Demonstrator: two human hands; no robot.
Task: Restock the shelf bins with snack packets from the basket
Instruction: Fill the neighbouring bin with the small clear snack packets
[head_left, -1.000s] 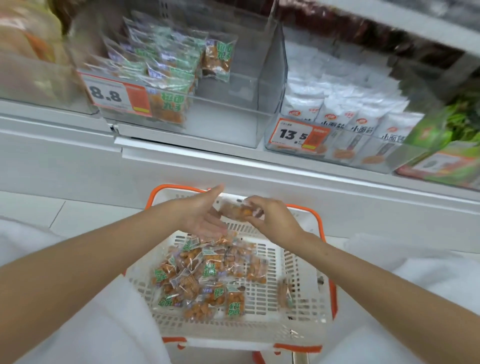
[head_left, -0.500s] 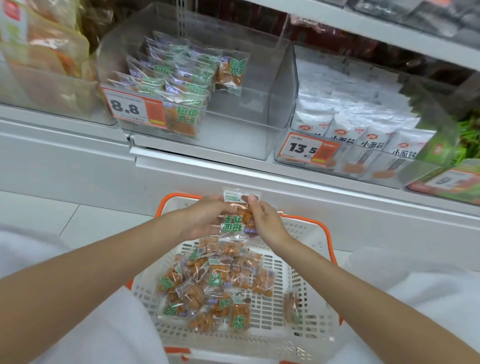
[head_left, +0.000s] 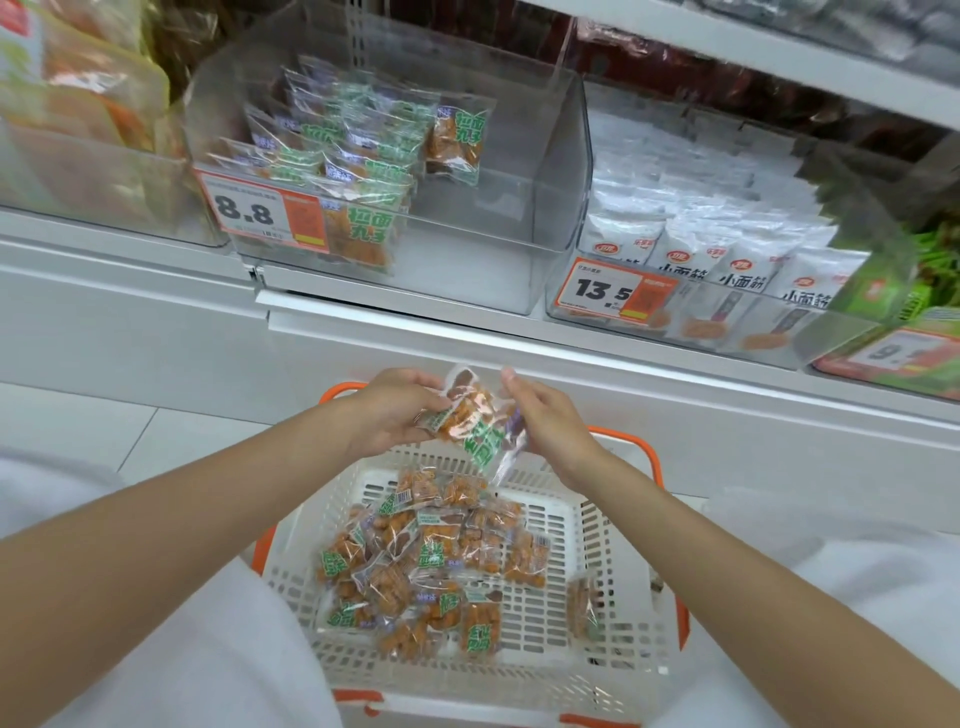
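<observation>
left hand (head_left: 393, 411) grips a small bunch of snack packets (head_left: 474, 422) above the basket (head_left: 645, 453); right hand (head_left: 551, 422) seems to pinch their edge.

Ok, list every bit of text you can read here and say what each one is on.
"8.8": orange price tag on the clear bin.
"13.5": second price tag, on the neighbouring bin.
"小面筋": white packets in that bin.
"拉面丸子": front packet in the clear bin.
"9.": far-right tag, rest blurred.
Fine print on the tags and the held packet: too blurred to read.
</observation>
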